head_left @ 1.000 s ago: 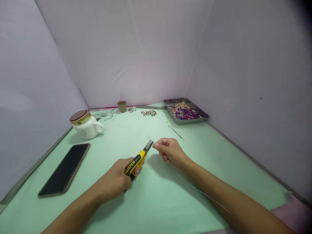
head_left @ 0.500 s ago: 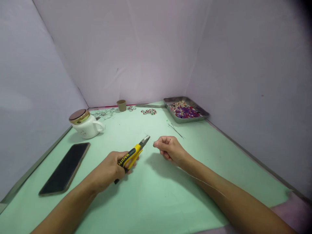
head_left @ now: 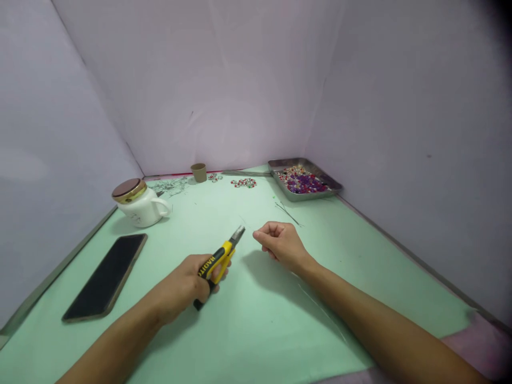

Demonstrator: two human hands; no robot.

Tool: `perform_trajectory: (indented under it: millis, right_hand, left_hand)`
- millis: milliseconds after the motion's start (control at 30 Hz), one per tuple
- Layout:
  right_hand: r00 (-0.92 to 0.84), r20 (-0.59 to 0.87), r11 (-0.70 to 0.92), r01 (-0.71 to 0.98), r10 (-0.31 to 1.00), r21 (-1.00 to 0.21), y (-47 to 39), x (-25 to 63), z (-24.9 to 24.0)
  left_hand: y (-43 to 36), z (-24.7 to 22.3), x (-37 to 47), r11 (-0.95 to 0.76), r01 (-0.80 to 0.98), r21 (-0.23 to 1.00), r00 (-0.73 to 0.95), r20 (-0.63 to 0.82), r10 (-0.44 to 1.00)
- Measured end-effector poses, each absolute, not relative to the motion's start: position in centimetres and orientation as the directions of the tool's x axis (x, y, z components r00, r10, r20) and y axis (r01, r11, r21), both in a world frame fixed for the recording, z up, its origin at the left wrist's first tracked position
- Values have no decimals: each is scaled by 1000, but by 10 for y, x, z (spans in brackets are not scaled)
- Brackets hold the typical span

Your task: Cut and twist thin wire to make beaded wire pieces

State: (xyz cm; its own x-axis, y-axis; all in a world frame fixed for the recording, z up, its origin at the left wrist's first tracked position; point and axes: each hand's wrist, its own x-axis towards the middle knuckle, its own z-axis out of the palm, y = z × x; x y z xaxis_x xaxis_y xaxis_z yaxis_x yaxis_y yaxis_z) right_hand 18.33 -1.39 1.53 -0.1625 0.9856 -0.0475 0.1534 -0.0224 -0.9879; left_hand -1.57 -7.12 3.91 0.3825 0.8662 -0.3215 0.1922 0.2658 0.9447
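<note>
My left hand [head_left: 182, 285] is wrapped around the handles of yellow-and-black pliers [head_left: 219, 261]. Their metal jaws point up and to the right, just short of my right fingertips. My right hand [head_left: 282, 242] is closed in a pinch, thumb against the fingers. From it a thin pale wire [head_left: 323, 311] trails down beside my forearm, and a faint end shows near the plier tips. The exact spot where the wire sits in the pinch is hidden. Both hands are over the green tabletop [head_left: 256, 341].
At left are a black phone [head_left: 106, 277] and a lidded white mug [head_left: 144, 208]. Wire scraps [head_left: 172, 185], a small olive cup [head_left: 199, 172] and beaded pieces [head_left: 244, 183] lie at the back. A metal tray [head_left: 316, 196] of colourful beads stands back right, with thin wires [head_left: 288, 213] in front.
The pliers have drawn slightly down and away from the wire end near my right fingertips. The trailing wire has shifted off my right forearm to its lower side.
</note>
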Motion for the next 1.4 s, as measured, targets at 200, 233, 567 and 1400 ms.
perform_trajectory:
  millis: [200,233,567,1400]
  right_hand:
    - [-170,48,96,282,984,-955,-15,179,14]
    - [-167,75,123,295,983,-948,-15,178,12]
    - [-200,200,262,362,959,-895,-14,180,9]
    - [-285,-15,9,83,958,-997,-6,191,11]
  left_hand:
    - [-75,40,-10,194,286,939,397,-300,867]
    - [-75,40,-10,186,302,935,392,-299,870]
    - [-69,38,-15,213,355,910,328,-335,883]
    - [-67,40,-18,180,267,947,378,-275,884]
